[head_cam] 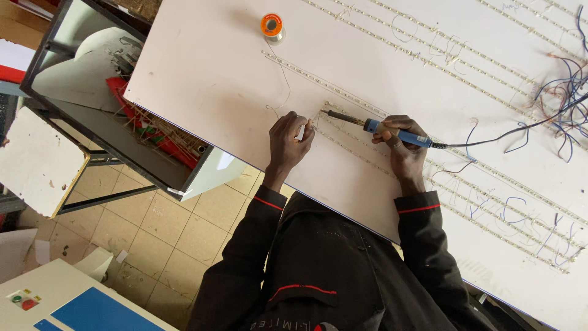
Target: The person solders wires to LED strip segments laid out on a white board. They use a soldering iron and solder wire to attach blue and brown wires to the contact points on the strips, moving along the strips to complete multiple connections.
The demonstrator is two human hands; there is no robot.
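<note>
Looking down from my head camera, I have both hands on a big white table [202,67] that runs away from me at a slant. My right hand [401,140] is closed around the blue handle of a soldering iron [373,127], fingers wrapped over the grip. The iron lies nearly flat and points to the left, its dark metal tip ending at the near end of a thin LED strip [343,92], just beside my other hand. A black cord [508,132] leaves the back of the handle and trails off to the right across the table.

My left hand [290,140] rests on the table just left of the iron's tip, fingers curled in and pinched on something small and pale; I cannot tell what it is. A fine strand of solder wire [285,79] curves from near that hand up to an orange solder spool [271,26] standing at the far side of the table, well apart from my hands.

More long LED strips [490,86] lie in parallel lines across the right and far parts of the table. A tangle of blue and red wires [566,92] sits at the far right edge. Short loops of blue wire [511,208] lie among the near strips on the right.

To the left, off the table, a dark metal-framed bin [104,104] holds red and pale scraps above a tiled floor [159,239]. My black sleeves [419,227] with red trim fill the near middle.
</note>
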